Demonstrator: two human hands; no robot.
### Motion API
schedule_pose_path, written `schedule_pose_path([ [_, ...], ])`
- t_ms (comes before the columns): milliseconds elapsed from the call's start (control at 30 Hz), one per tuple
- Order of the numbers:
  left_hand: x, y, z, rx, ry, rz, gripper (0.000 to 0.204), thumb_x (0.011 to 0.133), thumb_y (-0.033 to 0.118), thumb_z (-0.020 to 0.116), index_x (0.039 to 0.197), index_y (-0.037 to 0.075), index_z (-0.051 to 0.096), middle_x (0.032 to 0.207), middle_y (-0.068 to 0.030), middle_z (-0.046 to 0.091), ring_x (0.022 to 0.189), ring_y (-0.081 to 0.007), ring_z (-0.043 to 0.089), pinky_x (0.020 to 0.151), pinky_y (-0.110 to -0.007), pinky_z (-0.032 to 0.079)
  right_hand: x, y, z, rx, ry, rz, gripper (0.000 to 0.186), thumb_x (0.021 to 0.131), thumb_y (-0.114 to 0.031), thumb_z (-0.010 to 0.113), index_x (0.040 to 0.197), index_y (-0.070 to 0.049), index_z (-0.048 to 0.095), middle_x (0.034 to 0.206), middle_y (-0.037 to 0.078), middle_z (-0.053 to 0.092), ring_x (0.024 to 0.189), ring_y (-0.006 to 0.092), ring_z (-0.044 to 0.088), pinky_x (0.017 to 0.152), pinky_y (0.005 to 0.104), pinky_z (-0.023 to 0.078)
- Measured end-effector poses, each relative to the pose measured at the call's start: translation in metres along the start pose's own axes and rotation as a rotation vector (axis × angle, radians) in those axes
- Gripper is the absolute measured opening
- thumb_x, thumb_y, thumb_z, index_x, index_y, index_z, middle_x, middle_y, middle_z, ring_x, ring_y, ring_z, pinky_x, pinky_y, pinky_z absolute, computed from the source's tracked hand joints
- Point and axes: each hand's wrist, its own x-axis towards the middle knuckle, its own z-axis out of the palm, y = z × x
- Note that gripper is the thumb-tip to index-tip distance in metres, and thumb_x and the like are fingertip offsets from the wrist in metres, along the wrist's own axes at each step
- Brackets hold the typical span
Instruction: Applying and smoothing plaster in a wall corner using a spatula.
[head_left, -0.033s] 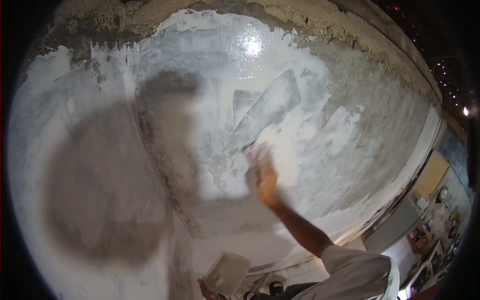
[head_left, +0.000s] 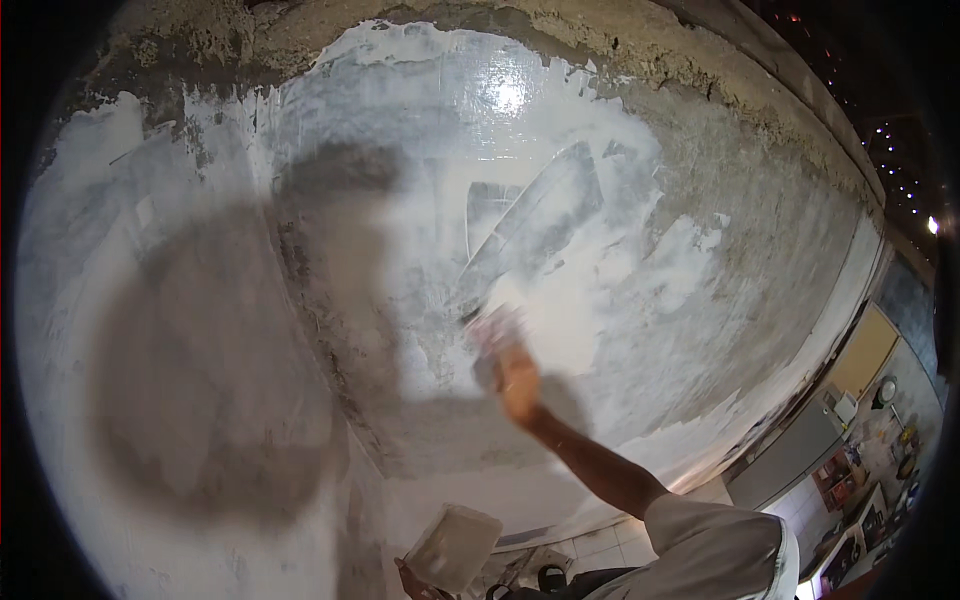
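Note:
My right hand (head_left: 518, 380) is raised against the wall (head_left: 640, 330), its fingers closed round a putty knife (head_left: 493, 326). Motion smears the tool, whose blade lies along the wall with one dark corner showing. Wet white putty (head_left: 555, 320) covers the patch beside it, and straight scraped bands run up from there. Low down, my left hand (head_left: 416, 582) grips the side of a pale rectangular plastic tub (head_left: 457, 545). The tub is tilted, and what it holds cannot be made out.
A rough, bare ledge (head_left: 640, 60) runs along the wall's top. An inside corner (head_left: 310, 330) stands at the left, under a large round shadow. Right and lower lie a grey cabinet-like block (head_left: 790, 455), a tan panel (head_left: 868, 348) and cluttered shelves (head_left: 840, 478). Floor tiles (head_left: 600, 545) show below.
My right hand and the putty knife have moved down and slightly left along the wall. My left hand and the tub stay where they were.

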Motion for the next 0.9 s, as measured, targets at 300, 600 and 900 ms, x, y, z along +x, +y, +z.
schedule_pose_path([
  [300, -0.008, 0.034, 0.008, 0.095, -0.002, -0.034, 0.091, 0.086, 0.069, 0.037, 0.143, -0.001, 0.025, 0.148, -0.0214, 0.025, 0.135, -0.0359, 0.028, 0.109, -0.051, 0.025, 0.087, -0.024, -0.1, 0.461, 0.135, -0.055, 0.041, 0.085, 0.003, 0.046, 0.126, 0.002, 0.052, 0.124, 0.02, 0.058, 0.106, 0.0247, 0.061, 0.089, 0.0318, 0.047],
  [600, -0.011, 0.013, 0.01, -0.048, -0.029, -0.026, 0.103, 0.078, 0.075, 0.045, 0.144, 0.0, 0.022, 0.148, -0.0219, 0.023, 0.135, -0.0372, 0.026, 0.108, -0.051, 0.028, 0.174, -0.018, -0.078, -0.281, 0.197, -0.399, 0.061, 0.067, 0.008, 0.054, 0.125, -0.011, 0.056, 0.126, 0.029, 0.051, 0.086, 0.0333, 0.064, 0.061, 0.0404, 0.052],
  [900, -0.016, 0.039, 0.015, -0.051, -0.035, -0.074, 0.111, 0.074, 0.078, 0.046, 0.145, -0.002, 0.017, 0.149, -0.0226, 0.02, 0.135, -0.0373, 0.026, 0.107, -0.051, 0.029, 0.052, -0.004, -0.095, 0.062, -0.567, -0.325, 0.052, 0.072, -0.004, 0.06, 0.123, -0.01, 0.058, 0.13, 0.012, 0.052, 0.11, 0.0264, 0.057, 0.089, 0.0406, 0.049],
])
